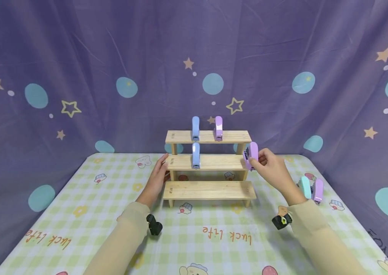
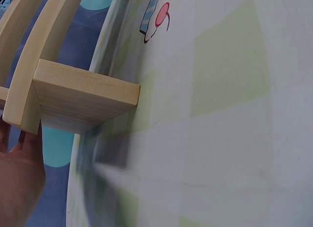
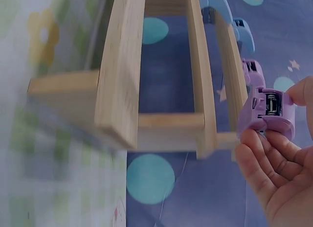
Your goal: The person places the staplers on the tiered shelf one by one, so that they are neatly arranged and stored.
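A three-tier wooden display shelf (image 1: 211, 190) stands on the table. My left hand (image 1: 156, 177) holds the left end of its middle tier; in the left wrist view the fingers (image 2: 32, 145) go partly out of sight behind the plank. At the right end of that tier, my right hand (image 1: 272, 168) pinches a purple stapler (image 1: 253, 151) between thumb and fingers, tilted. A blue stapler (image 1: 196, 156) stands on the middle tier. On the top tier are another blue stapler (image 1: 195, 128) and another purple stapler (image 1: 218, 128).
A mint green stapler (image 1: 305, 187) and a purple stapler (image 1: 317, 190) stand side by side on the checked tablecloth (image 1: 111, 214), right of the shelf beyond my right forearm. A purple curtain (image 1: 166, 76) hangs close behind the table. The bottom tier (image 1: 207, 187) juts out toward me.
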Demonstrator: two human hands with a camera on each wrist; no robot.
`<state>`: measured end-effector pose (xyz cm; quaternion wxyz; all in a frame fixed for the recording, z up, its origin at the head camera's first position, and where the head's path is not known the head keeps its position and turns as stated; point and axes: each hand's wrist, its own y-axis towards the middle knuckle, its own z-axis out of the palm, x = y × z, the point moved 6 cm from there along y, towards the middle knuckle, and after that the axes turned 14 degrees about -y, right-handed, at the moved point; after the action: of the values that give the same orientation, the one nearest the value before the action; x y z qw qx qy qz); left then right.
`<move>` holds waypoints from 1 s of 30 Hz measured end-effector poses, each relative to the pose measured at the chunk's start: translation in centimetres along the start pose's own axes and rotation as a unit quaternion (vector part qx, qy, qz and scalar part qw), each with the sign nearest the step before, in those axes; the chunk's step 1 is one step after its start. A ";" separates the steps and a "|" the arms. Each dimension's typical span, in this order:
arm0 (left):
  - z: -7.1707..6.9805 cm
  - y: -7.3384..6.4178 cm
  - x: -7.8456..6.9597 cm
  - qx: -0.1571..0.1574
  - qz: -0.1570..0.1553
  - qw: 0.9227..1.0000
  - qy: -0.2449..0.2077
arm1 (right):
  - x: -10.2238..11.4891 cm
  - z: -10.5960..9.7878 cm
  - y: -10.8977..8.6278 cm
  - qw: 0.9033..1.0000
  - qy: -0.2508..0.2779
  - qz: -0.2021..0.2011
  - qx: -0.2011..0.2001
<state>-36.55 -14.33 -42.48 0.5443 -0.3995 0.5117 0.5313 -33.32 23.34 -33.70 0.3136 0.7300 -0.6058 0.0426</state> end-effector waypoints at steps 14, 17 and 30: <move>-0.1 0.1 0.0 -0.007 0.018 1.000 0.005 | 3.6 3.5 1.1 0.998 0.030 -0.028 0.049; -0.1 0.1 0.0 -0.007 0.016 1.000 0.007 | 4.3 4.1 1.2 0.997 0.036 -0.037 0.049; -0.1 0.1 0.1 -0.006 0.019 1.000 0.004 | 6.0 6.2 2.1 0.996 0.065 -0.028 0.056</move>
<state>-36.66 -14.41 -42.54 0.5296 -0.3952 0.5186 0.5426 -35.64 14.88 -35.10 0.3118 0.7591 -0.5597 0.1151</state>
